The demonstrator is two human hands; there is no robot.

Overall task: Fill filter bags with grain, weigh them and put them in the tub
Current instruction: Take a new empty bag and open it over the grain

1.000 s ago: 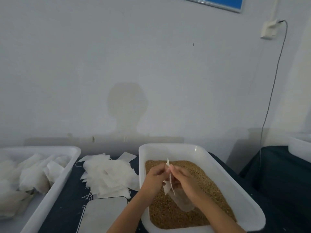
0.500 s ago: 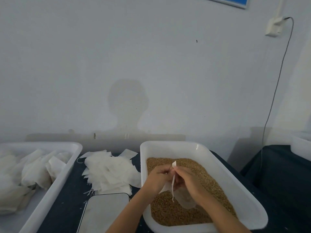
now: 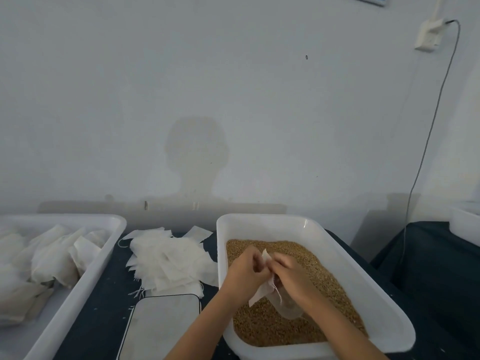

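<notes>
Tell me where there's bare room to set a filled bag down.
Bare dark cloth runs between the left tub and the scale. The scale's plate is free. Crowded: loose bags behind it, both hands over the grain tub.

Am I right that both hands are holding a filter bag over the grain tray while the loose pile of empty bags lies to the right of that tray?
Not quite: the head view shows the pile of empty bags left of the grain tray. Both the left hand and right hand do hold the filter bag over it.

We hold a filter bag [image 3: 270, 291] between our left hand [image 3: 246, 272] and right hand [image 3: 293, 276] over the grain [image 3: 324, 287] in the white tub [image 3: 363, 289], beside a pile of empty bags [image 3: 168, 263]
</notes>
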